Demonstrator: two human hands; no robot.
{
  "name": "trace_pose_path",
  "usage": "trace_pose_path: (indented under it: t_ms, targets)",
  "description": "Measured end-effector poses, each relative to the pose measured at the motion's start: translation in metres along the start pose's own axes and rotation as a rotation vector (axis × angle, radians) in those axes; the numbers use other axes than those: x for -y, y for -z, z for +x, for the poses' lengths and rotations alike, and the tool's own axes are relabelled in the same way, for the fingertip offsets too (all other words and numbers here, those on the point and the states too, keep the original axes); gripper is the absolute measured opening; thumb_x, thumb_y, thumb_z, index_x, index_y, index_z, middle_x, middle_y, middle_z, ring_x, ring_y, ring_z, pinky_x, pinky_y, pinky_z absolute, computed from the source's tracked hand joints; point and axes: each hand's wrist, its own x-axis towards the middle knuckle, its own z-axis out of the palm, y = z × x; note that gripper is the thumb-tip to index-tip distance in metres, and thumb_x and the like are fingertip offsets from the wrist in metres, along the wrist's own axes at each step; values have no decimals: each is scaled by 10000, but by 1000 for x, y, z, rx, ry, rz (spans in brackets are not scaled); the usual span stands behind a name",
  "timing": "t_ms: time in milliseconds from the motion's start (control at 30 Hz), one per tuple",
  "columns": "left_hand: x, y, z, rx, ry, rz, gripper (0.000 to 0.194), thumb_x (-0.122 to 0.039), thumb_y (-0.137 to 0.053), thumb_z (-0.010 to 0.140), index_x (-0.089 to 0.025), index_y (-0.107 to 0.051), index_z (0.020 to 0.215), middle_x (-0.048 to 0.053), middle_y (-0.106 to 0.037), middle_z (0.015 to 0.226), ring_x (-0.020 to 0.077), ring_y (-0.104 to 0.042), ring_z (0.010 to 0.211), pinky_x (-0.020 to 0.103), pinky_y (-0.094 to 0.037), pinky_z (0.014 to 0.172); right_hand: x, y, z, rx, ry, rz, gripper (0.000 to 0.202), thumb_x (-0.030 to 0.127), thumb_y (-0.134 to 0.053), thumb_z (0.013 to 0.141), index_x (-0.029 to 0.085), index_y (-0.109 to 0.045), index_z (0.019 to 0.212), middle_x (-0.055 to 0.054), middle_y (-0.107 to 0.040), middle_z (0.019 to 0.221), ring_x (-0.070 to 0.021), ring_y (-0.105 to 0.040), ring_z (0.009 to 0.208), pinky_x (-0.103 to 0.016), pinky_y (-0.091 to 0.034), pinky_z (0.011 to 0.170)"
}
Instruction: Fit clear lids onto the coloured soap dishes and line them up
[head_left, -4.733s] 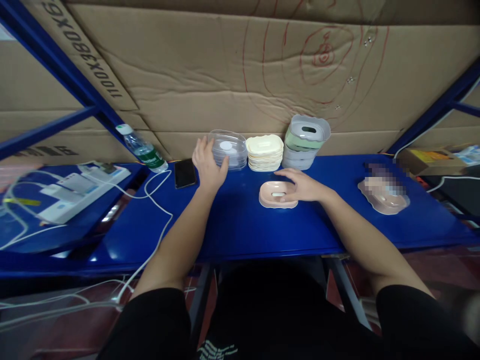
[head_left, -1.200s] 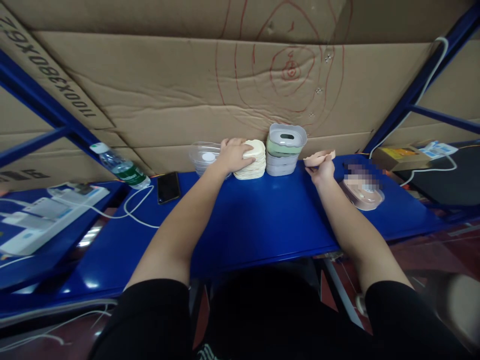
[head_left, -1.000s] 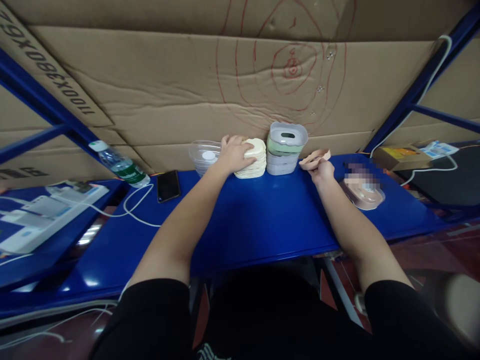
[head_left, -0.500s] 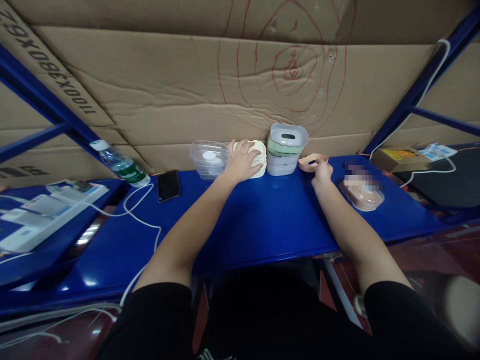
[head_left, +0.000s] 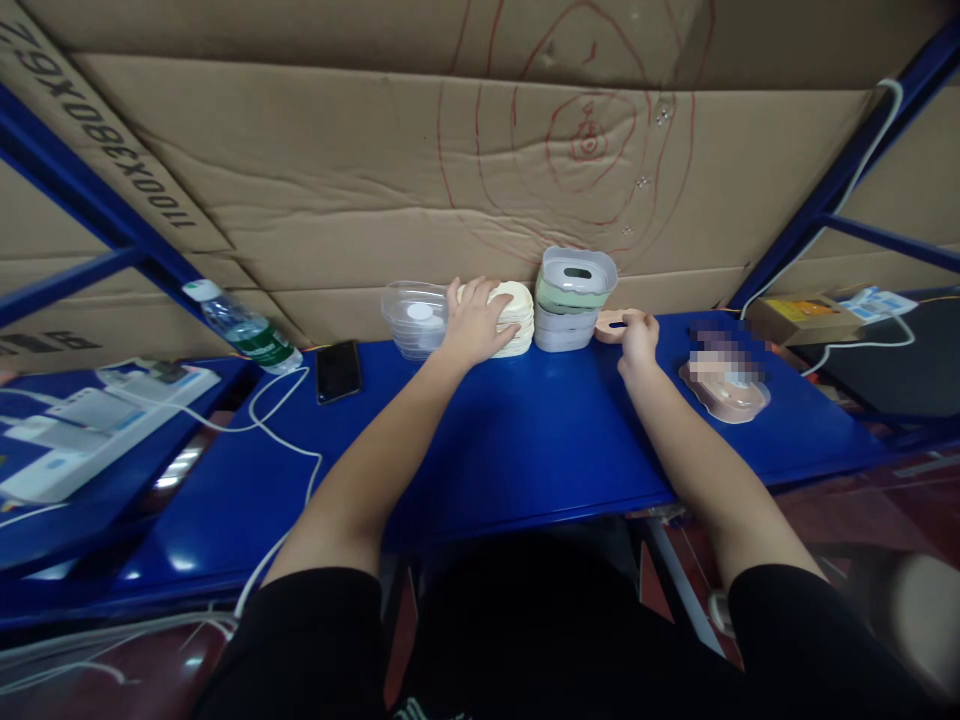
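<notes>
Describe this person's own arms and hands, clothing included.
The left sleeve and right sleeve are short, plain and black, leaving both forearms bare. The left hand and right hand are ungloved; no watch, bracelet or ring can be made out.

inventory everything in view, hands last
cream stack: one, cream, middle
clear stack: one, transparent, middle left
dish stack: one, grey and green, back
pink dish: one, pink, beside dish stack
pink container: one, pink, right
bottle: one, clear, left
phone: one, black, left
power strip: one, white, left
cables: several, white, sides
carton: one, brown, right
cardboard sheets: several, brown, back
frame bars: several, blue, sides
table: one, blue, centre
left hand: one, bare, at cream stack
right hand: one, bare, holding pink dish
</notes>
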Motion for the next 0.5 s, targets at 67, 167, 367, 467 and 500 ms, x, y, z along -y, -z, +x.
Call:
trace_pose_path:
  t_ms: [67,167,367,467,500]
  targets:
    - [-1,1,0,5,3,-7,474,-476,-711,1020,-264,-732,1444,164,-583,1701,431,-438,1645,740,-123,1404,4,1,-1,-76,51,-54,681,279,-636,848,277,-561,1524,-99,-511,1729,-245,-444,1671,-501,-452,1338]
    - [-4,2,-1,-12,11,-23,514,-462,-706,1015,-247,-698,1482,173,-558,1724,443,-407,1668,722,-110,1407,11,4,-4,-128,209,-206,703,317,-583,926,264,-475,1618,-141,-387,1811,-264,-339,1729,-591,-284,1411]
    - [-22,-3,-30,-135,-33,-70,504,-468,-667,1035,-267,-686,1497,154,-625,1668,426,-465,1640,675,-213,1379,22,9,-29,-44,747,-520,644,496,-474,1053,267,-511,1654,-158,-381,1826,-300,-298,1755,-669,-218,1414]
    - [-35,-13,-61,-90,-131,-114,459,-442,-693,1019,-290,-737,1450,149,-701,1581,430,-554,1569,688,-278,1343,23,6,-43,96,790,-650,625,542,-508,1055,325,-555,1640,-101,-339,1872,-344,-217,1786,-728,-186,1405]
    - [-39,-17,-71,-58,-173,-129,438,-436,-692,1022,-296,-753,1433,148,-723,1550,425,-586,1538,694,-295,1334,22,5,-47,145,795,-677,616,543,-528,1051,335,-569,1629,-88,-331,1881,-358,-187,1794,-737,-169,1406]
